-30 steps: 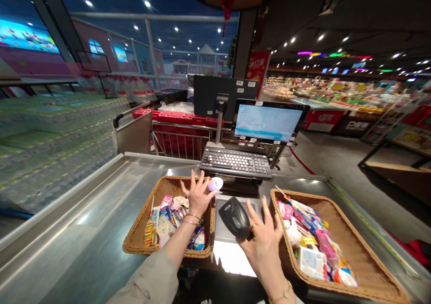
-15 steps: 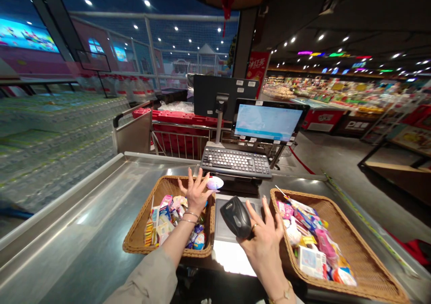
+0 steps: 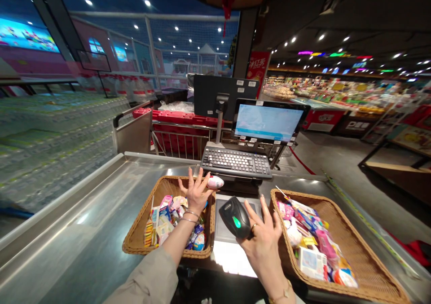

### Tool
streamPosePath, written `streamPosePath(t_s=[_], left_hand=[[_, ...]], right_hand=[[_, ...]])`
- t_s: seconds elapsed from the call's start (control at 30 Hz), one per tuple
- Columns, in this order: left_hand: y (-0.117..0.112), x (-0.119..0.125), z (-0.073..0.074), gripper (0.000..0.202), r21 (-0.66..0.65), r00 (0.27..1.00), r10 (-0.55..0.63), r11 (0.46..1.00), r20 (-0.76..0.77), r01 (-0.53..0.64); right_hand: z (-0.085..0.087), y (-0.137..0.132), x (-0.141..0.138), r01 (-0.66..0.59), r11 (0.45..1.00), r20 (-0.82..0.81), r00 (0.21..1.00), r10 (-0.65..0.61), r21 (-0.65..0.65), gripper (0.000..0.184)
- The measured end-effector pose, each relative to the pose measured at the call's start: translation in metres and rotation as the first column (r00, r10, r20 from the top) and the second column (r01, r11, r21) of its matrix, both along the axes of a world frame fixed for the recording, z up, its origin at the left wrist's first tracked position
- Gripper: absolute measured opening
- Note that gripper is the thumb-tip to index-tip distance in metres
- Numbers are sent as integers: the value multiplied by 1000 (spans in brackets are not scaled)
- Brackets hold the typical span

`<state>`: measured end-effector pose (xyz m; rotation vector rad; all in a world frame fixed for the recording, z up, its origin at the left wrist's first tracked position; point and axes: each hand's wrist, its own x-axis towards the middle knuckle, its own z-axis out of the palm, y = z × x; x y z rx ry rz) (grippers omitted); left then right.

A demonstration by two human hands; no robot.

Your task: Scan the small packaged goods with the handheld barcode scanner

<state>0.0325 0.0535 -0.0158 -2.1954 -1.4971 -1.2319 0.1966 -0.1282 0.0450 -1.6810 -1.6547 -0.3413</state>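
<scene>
Over the far right corner of the left wicker basket, my left hand pinches a small pink-and-white egg-shaped item, its other fingers spread. My right hand grips a black barcode scanner whose head points toward that item; a green light glows on its top. Small packaged sweets fill the left basket beneath my left wrist. To the right of my right hand, a second wicker basket holds more packets, a white box and a white-and-orange egg-shaped item.
A keyboard and a lit monitor stand behind my hands, beside a dark screen back. Both baskets rest on a metal counter with a raised edge. A metal cart stands beyond it.
A green light has come on atop the scanner, and the purplish glow on the egg-shaped item has gone. The scanner has shifted very slightly left. My left hand stays almost still.
</scene>
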Motion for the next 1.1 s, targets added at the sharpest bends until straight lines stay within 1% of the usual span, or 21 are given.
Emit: streamPosePath(t_s=[0.1,0.23,0.33,0.5,0.63,0.77,0.87,1.03,1.1], left_hand=[[0,1,1,49,21,1000,-4,1000,20,3],[0,3,1,46,73,1000,2,997,28,-4],[-1,4,2,47,69,1000,-1,998,26,0],[-2,11,6,48,64,1000,-15,998,22,13],[-1,21,11,50,62,999,-42,997,7,42],[-1,38,16,49,68,997,-82,994,-5,82],[-1,55,18,47,78,992,-127,989,-13,128],[-2,90,20,47,84,972,-233,968,-31,235],[-4,105,20,48,83,960,-277,957,-42,280]], right_hand=[[-1,1,1,-13,1000,25,1000,13,13,10],[0,1,2,6,1000,52,999,-8,29,10],[0,1,3,30,999,56,998,-33,40,15],[0,0,9,65,997,63,996,-67,30,18],[0,-5,14,137,990,53,989,-137,13,22],[1,-13,23,226,973,42,974,-224,-38,25],[-2,-19,34,309,949,47,951,-306,-66,26],[-21,-27,62,441,897,110,894,-434,-41,30],[-28,-31,74,476,879,140,869,-474,18,28]])
